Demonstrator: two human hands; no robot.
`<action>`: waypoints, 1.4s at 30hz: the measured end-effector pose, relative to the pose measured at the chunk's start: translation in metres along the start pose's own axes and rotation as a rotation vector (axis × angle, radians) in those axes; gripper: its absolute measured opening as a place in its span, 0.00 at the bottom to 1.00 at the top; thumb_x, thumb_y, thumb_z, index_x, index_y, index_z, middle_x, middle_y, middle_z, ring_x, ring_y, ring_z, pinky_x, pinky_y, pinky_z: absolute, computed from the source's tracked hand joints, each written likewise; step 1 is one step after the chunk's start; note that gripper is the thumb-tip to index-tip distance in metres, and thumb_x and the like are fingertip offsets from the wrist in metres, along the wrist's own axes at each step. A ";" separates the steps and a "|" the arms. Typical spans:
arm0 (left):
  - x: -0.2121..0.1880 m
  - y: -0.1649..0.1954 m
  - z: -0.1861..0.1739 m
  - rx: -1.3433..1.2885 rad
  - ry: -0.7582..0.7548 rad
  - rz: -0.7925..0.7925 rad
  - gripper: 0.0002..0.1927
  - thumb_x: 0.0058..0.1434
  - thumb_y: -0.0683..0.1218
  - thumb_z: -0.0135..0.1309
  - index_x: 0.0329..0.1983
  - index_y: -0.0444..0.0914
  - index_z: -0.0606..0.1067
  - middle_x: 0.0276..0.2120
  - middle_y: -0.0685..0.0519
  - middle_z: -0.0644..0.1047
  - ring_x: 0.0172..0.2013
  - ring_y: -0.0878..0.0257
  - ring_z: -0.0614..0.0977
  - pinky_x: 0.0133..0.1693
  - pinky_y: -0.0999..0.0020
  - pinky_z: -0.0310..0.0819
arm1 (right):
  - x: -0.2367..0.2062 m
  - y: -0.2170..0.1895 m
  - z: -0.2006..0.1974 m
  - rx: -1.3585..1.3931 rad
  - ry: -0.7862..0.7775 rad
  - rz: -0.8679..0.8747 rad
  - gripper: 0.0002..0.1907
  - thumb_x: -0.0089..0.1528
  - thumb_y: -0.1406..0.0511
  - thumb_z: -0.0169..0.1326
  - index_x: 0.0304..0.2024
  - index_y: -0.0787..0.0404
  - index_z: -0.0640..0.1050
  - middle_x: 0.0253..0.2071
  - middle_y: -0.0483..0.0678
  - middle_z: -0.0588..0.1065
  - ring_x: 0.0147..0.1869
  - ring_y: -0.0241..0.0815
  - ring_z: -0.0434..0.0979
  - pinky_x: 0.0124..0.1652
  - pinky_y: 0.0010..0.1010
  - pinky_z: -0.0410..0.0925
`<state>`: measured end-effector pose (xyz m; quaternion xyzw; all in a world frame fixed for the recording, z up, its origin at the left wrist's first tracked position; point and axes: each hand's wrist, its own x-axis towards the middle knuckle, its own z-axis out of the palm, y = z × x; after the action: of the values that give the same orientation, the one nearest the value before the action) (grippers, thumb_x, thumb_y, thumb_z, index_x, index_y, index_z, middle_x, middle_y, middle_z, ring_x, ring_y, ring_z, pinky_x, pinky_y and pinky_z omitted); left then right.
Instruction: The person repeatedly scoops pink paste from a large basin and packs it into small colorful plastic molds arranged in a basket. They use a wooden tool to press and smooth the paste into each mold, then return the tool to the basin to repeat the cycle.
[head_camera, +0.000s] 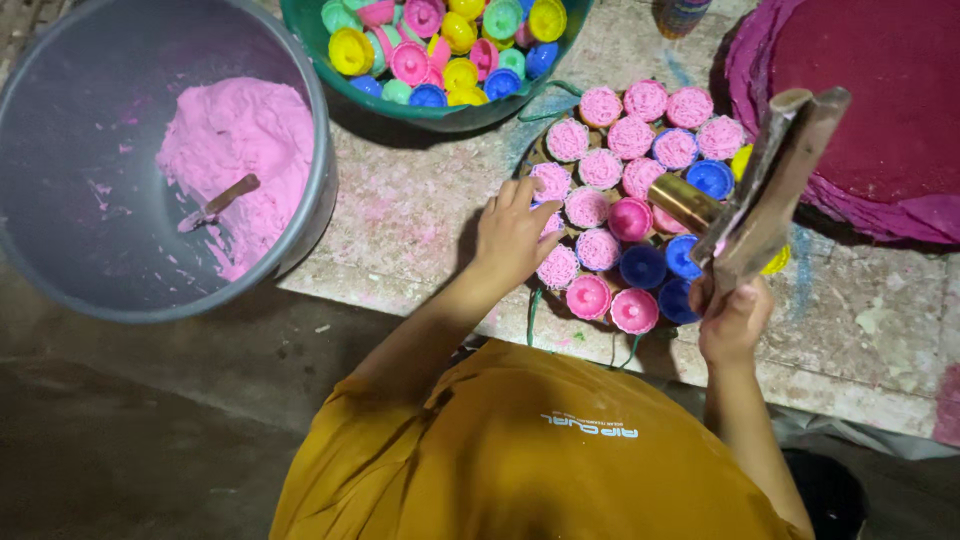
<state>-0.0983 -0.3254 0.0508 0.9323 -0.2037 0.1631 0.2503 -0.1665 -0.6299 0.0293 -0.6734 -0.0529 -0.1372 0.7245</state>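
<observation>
My left hand (512, 232) lies flat with its fingers apart on the left edge of a cluster of small round moulds (628, 150). Most moulds are packed with pink powder; a few show pink or blue plastic backs (642, 266). They sit close together on a round tray whose rim (532, 300) barely shows. My right hand (733, 318) grips the wooden handle of a hammer (775, 190). Its brass head (684, 200) hovers over the right half of the cluster.
A large grey bucket (60, 250) at the left holds pink powder (240, 140) and a small scoop (218, 203). A green basin (440, 112) of coloured plastic moulds stands at the top. A stack of dark red round sheets (880, 110) lies at the right on the stained worktop (400, 210).
</observation>
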 end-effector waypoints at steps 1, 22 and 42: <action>0.013 0.007 0.010 0.026 -0.013 0.004 0.22 0.50 0.52 0.67 0.48 0.41 0.80 0.53 0.47 0.71 0.55 0.48 0.70 0.51 0.54 0.68 | 0.001 -0.001 -0.015 -0.017 0.010 -0.001 0.46 0.65 0.31 0.44 0.54 0.67 0.69 0.32 0.46 0.67 0.25 0.35 0.64 0.27 0.28 0.56; 0.128 0.131 0.107 -0.012 0.069 -0.016 0.09 0.53 0.39 0.58 0.37 0.43 0.82 0.47 0.53 0.75 0.53 0.52 0.73 0.56 0.53 0.65 | 0.056 -0.033 -0.229 0.032 0.169 -0.050 0.46 0.66 0.32 0.47 0.57 0.67 0.67 0.44 0.49 0.69 0.29 0.37 0.65 0.27 0.27 0.58; 0.160 0.167 0.068 0.022 0.029 0.073 0.22 0.51 0.40 0.56 0.51 0.40 0.81 0.56 0.47 0.72 0.60 0.48 0.69 0.62 0.50 0.61 | 0.078 -0.105 -0.236 0.007 0.125 -0.043 0.45 0.66 0.32 0.46 0.54 0.68 0.69 0.37 0.49 0.69 0.27 0.37 0.65 0.27 0.27 0.58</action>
<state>-0.0236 -0.5415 0.1271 0.9245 -0.2320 0.1880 0.2368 -0.1462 -0.8791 0.1303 -0.6598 -0.0223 -0.1942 0.7256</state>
